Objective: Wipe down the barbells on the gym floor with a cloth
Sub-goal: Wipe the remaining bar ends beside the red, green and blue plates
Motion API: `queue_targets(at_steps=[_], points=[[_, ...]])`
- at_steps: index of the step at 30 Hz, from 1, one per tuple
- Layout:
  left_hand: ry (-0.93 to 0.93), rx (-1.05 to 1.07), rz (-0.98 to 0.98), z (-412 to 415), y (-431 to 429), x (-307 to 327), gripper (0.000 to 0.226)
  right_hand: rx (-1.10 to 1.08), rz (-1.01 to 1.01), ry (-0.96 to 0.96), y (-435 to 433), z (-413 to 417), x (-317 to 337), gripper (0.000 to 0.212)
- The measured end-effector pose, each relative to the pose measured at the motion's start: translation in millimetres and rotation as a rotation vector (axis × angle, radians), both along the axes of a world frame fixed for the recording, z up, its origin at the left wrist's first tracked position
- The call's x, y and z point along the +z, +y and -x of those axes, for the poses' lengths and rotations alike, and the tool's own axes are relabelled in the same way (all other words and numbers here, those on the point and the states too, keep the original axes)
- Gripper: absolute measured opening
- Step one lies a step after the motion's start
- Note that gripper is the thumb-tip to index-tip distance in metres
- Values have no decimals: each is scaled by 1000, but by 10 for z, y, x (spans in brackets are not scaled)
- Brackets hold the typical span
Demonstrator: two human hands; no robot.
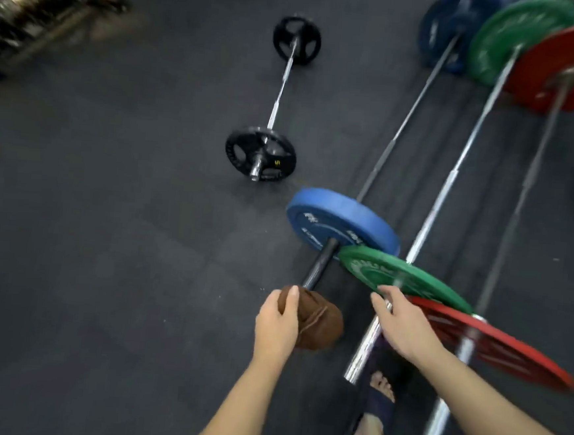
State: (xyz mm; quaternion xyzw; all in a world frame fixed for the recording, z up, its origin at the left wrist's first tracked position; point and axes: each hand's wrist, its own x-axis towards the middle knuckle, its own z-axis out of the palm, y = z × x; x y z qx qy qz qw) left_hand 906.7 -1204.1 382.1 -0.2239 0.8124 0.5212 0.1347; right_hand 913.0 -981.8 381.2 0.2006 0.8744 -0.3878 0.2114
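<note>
Gripping brown cloth (318, 319) at black sleeve (319, 264), left hand (275, 323); right hand (404, 324) spread by green plate (371, 268)

Dark rubber-tile floor (105, 237); a blurred equipment rack (37, 9) stands at upper left.

Soft brown cloth (318, 319), glossy chrome bar sleeve (364, 347), matt black rubber floor (122, 238).

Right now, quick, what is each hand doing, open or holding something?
Left hand: gripping the brown cloth at the black bar end.
Right hand: open, fingers extended, holding nothing, by the green plate.
</note>
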Motion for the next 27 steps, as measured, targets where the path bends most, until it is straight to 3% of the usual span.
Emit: queue_targets(at_steps=[3, 7, 11, 15, 17, 21, 24, 27], points=[[93, -71, -140, -216, 168, 1311, 28, -216, 161, 37, 22, -551, 1279, 29], [223, -249, -300, -563, 406, 2578, 15, -487, 502, -2, 11, -1233, 2391, 42], [279, -467, -387, -1067, 592, 3159, 11, -602, 827, -75, -50, -1816, 2966, 59], [196, -636, -433, -1582, 969, 3324, 14, -682, 1097, 77, 98, -2280, 3215, 48], [209, -695, -402, -1787, 1287, 3345, 21, -714, 1073, 180, 337, -2513, 3277, 36], [300, -731, -328, -2284, 2183, 3375, 13, -824, 772, 368, 1263, -3214, 3316, 23], [310, -643, -424, -2770, 2953, 3502, 8, -860, 772, 377, 2103, -3925, 3477, 22], [318, -692, -438, -3135, 3719, 3660, 6, -882, 758, 407, 2863, -4459, 3620, 24]])
